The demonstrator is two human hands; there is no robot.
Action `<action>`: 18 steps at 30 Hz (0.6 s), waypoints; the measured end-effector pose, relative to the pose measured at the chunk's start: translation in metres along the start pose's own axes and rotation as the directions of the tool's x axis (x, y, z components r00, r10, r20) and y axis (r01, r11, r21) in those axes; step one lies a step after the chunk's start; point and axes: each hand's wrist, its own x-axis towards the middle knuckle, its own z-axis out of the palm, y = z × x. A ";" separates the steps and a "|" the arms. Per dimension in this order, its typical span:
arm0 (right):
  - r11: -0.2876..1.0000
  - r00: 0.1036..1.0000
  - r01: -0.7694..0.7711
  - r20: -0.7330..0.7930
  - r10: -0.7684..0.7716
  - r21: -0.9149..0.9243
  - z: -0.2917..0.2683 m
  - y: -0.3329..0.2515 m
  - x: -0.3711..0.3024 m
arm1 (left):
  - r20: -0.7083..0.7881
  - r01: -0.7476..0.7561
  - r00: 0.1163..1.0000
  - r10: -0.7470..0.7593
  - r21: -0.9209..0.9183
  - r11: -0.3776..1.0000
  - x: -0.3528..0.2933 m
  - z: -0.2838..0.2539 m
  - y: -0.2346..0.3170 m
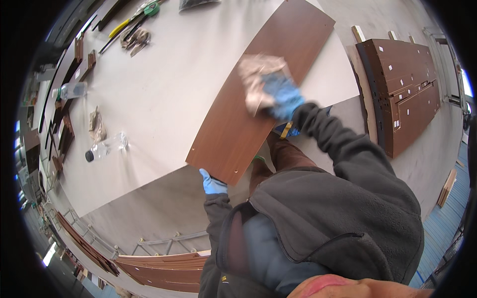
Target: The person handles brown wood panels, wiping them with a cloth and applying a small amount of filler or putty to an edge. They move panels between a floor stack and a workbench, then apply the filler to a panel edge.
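Observation:
A long reddish-brown wood panel (233, 126) lies slantwise across the white table, its near end sticking out past the table edge. My left hand (213, 184), in a light blue glove, grips the corner of that near end, thumb up against the edge and the other fingers hidden below. On the panel's upper face, about midway along, my right hand (283, 97) in a blue glove holds a crumpled beige-pink cloth (258, 74). Both the cloth and this hand are smeared by motion. Small round holes show near the panel's close end.
The white table (154, 99) bears a clear bottle with a black cap (98, 152), another bottle (73, 91), a cloth (97, 125) and a yellow-handled tool (119, 28). Brown strips (64, 74) line its left side. Stacked brown panels (407, 89) stand at right.

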 end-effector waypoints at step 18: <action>0.908 0.801 -0.398 -0.532 0.275 -0.131 -0.099 0.333 0.020 | -0.188 -0.091 0.977 0.101 0.061 0.994 0.009 0.039 -0.017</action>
